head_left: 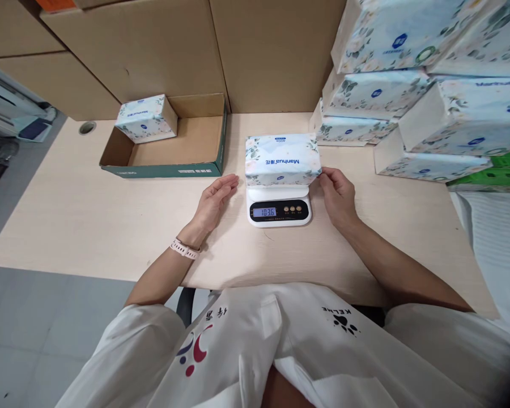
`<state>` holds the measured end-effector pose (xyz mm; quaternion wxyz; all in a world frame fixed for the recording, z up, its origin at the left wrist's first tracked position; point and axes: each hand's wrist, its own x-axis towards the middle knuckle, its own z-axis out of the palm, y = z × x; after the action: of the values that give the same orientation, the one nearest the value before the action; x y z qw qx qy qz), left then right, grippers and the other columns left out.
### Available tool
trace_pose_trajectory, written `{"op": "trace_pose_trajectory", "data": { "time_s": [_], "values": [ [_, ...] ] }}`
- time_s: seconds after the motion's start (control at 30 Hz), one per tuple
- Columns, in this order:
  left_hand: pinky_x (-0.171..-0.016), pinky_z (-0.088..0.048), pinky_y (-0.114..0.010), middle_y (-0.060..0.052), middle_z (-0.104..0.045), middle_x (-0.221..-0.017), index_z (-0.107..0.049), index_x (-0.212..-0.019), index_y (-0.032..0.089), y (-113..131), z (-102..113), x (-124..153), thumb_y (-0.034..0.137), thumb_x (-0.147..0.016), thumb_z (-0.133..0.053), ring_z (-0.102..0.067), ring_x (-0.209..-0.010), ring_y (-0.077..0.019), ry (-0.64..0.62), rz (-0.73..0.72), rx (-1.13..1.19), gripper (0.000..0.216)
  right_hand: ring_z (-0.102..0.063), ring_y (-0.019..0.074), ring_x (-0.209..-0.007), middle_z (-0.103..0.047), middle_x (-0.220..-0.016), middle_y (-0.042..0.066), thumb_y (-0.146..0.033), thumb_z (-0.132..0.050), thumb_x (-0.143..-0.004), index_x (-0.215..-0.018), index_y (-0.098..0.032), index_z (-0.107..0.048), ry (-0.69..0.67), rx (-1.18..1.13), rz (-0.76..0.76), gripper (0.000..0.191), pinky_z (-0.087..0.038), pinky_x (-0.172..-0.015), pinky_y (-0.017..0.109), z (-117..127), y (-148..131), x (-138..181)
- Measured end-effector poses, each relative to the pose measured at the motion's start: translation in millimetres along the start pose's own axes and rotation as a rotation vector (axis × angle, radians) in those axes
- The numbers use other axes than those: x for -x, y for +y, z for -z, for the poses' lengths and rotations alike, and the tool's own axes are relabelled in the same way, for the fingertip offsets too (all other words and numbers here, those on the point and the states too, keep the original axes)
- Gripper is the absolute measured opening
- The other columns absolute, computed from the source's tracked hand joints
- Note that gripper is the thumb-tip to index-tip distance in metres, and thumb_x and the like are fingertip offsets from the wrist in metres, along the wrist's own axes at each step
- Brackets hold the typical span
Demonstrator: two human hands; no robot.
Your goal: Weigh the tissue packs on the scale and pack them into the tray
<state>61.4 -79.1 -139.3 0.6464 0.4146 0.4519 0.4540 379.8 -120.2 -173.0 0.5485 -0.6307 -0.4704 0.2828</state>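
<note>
A floral tissue pack (283, 158) marked Manhua lies on a white digital kitchen scale (279, 222), covering most of its platform. The scale's display (264, 212) appears to read 103.6. At the pack's front right corner, my right hand (339, 195) has its fingers bent and its fingertips pinching the wrapper's edge. My left hand (216, 203) rests on the table to the left of the scale, fingers stretched out and apart from the pack, holding nothing.
A shallow green-sided cardboard box (165, 170) stands at the back left, with one tissue pack (147, 119) in its left end. More tissue packs (378, 93) are stacked at the right. Large cartons (280, 56) line the table's back edge. A cable hole (87, 128) is at far left.
</note>
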Motion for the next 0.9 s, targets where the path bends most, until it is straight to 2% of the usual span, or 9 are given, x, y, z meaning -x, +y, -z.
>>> {"op": "trace_pose_trajectory", "data": {
  "time_s": [0.23, 0.67, 0.9],
  "values": [
    [-0.137, -0.036, -0.05, -0.012, -0.076, -0.142, -0.08, -0.117, 0.019, 0.4, -0.9, 0.7, 0.027, -0.088, -0.079, -0.066, -0.144, -0.028, -0.003, -0.005, -0.014, 0.03, -0.075, 0.0232, -0.109, -0.082, -0.115, 0.003, -0.049, -0.063, -0.099, -0.111, -0.029, -0.078, -0.013, 0.007, 0.016, 0.028, -0.061, -0.105, 0.045, 0.0, 0.3, -1.4],
    [-0.135, -0.04, -0.046, -0.01, -0.08, -0.133, -0.081, -0.113, 0.02, 0.7, -3.2, 1.1, 0.025, -0.088, -0.078, -0.069, -0.139, -0.0262, 0.002, -0.017, 0.006, 0.026, -0.074, 0.0243, -0.109, -0.082, -0.117, 0.004, -0.052, -0.067, -0.096, -0.112, -0.028, -0.078, -0.036, 0.006, 0.002, 0.03, -0.06, -0.103, 0.046, 0.8, -0.6, -1.0],
    [-0.136, -0.038, -0.048, -0.013, -0.078, -0.136, -0.081, -0.114, 0.017, 0.4, -3.2, 0.8, 0.025, -0.086, -0.08, -0.068, -0.141, -0.0285, 0.001, -0.021, 0.012, 0.029, -0.075, 0.0237, -0.106, -0.083, -0.114, 0.003, -0.042, -0.066, -0.094, -0.11, -0.028, -0.078, -0.024, 0.008, 0.023, 0.025, -0.061, -0.1, 0.045, -0.4, 0.9, -1.8]
  ]
}}
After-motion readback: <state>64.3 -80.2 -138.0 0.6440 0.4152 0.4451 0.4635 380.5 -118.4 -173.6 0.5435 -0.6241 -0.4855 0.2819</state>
